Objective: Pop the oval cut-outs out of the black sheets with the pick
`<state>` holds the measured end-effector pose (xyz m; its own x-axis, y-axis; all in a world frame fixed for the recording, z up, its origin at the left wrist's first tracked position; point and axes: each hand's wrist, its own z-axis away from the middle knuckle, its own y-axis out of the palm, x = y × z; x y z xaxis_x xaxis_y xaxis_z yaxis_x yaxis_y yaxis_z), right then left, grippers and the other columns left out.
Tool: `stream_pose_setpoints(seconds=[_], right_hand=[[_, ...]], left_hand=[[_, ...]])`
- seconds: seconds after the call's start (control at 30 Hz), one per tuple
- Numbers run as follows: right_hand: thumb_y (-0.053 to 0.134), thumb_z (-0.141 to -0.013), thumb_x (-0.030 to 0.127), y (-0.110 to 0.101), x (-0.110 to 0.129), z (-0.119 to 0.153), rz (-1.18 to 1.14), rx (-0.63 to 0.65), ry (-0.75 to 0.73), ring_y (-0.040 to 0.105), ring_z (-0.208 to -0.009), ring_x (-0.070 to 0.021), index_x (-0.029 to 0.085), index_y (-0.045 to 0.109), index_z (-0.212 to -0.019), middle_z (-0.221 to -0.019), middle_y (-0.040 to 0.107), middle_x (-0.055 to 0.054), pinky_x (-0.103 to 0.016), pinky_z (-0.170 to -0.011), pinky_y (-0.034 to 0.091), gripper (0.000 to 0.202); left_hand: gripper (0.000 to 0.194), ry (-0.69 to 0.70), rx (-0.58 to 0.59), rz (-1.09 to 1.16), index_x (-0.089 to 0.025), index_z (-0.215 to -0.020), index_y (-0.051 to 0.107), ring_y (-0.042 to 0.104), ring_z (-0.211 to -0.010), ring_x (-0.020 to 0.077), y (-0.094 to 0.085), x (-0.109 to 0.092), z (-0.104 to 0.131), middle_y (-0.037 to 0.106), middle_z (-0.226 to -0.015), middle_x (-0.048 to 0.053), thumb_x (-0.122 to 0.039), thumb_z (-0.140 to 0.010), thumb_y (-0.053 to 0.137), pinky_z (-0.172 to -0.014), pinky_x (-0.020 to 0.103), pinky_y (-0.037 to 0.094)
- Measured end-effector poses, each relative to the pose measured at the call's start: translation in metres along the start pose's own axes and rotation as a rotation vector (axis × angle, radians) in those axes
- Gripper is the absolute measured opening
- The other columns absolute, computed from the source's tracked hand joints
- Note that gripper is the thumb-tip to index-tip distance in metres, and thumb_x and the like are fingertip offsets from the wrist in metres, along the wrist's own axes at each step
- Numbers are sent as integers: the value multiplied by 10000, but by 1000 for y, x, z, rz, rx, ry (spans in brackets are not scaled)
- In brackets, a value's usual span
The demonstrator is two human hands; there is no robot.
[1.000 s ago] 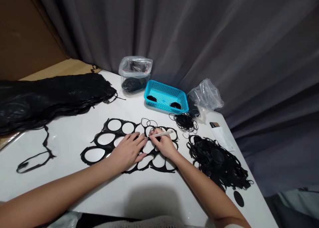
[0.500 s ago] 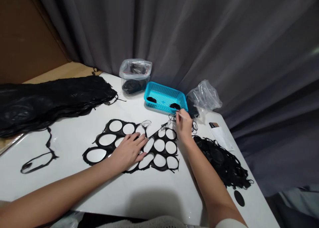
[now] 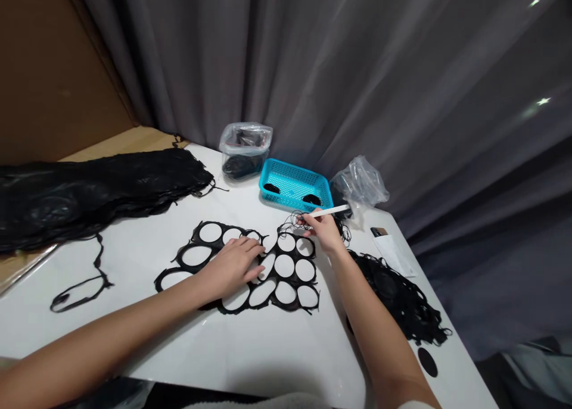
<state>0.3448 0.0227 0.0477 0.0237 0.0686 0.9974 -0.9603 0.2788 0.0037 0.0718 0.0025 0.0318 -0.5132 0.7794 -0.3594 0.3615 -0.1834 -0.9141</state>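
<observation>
A thin black sheet full of round and oval cut-outs (image 3: 290, 306) lies flat on the white table. My left hand (image 3: 235, 265) rests palm down on the middle of it, fingers stretched out. Just past the sheet's far right edge, my right hand (image 3: 325, 230) is closed around a slim white tool (image 3: 329, 211), whose exact kind I cannot make out. Fine black loops of thread-like scrap (image 3: 292, 218) are at its fingertips and trail down to the sheet. Right behind this hand stands a blue perforated basket (image 3: 290, 169) with black discs (image 3: 311, 199) in it.
Stacked black sheets (image 3: 98, 186) fill the left side. A clear bag of black pieces (image 3: 243, 153) stands at the back, another plastic bag (image 3: 361, 183) right of the basket. Black scraps (image 3: 397, 296), a loose disc (image 3: 428, 362) and white paper (image 3: 393, 254) lie on the right.
My right hand has drawn back slightly toward the sheet and turned, so the white tool now points up and right. Black loops now hang by its fingertips. My left hand stays on the sheet.
</observation>
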Motion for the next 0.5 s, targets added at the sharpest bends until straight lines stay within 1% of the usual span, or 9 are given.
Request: stream_pose_setpoints(seconds=[0.1, 0.23, 0.37, 0.43, 0.5], right_hand=[[883, -623, 323, -4, 6, 2, -138, 9, 43, 700, -760, -161, 187, 570, -702, -779, 723, -26, -167, -449, 539, 351], [908, -621, 252, -13, 10, 1, -324, -9, 138, 686, -705, -126, 181, 598, -726, -767, 715, -23, -153, -489, 554, 336], [879, -672, 194, -22, 13, -3, -390, -60, 162, 679, -669, -105, 177, 609, -736, -761, 709, -24, -137, -494, 560, 278], [856, -699, 174, -24, 15, -5, -408, -78, 164, 679, -660, -95, 173, 619, -740, -773, 712, -26, -125, -494, 558, 240], [845, -712, 167, -23, 18, -5, -413, -69, 179, 681, -656, -96, 169, 632, -753, -771, 715, -30, -125, -485, 553, 216]], left_hand=[[266, 13, 0, 18, -194, -1193, 630, 597, -1050, 249, -9, 3, 1, 644, -1135, 80, -332, -1012, 492, -928, 388, 447], [254, 11, 22, 88, -195, -1151, 651, 601, -1030, 239, -15, 12, 12, 646, -1089, 78, -273, -994, 468, -898, 354, 475], [264, -19, 12, 145, -209, -1137, 662, 612, -1040, 226, -16, 27, 32, 643, -1099, 69, -271, -980, 459, -888, 324, 492], [280, -50, -4, 152, -216, -1157, 658, 614, -1072, 226, -17, 34, 41, 637, -1140, 68, -285, -986, 448, -912, 326, 492], [286, -84, -18, 184, -222, -1168, 652, 611, -1097, 229, -19, 38, 46, 631, -1176, 68, -304, -990, 443, -936, 343, 489]])
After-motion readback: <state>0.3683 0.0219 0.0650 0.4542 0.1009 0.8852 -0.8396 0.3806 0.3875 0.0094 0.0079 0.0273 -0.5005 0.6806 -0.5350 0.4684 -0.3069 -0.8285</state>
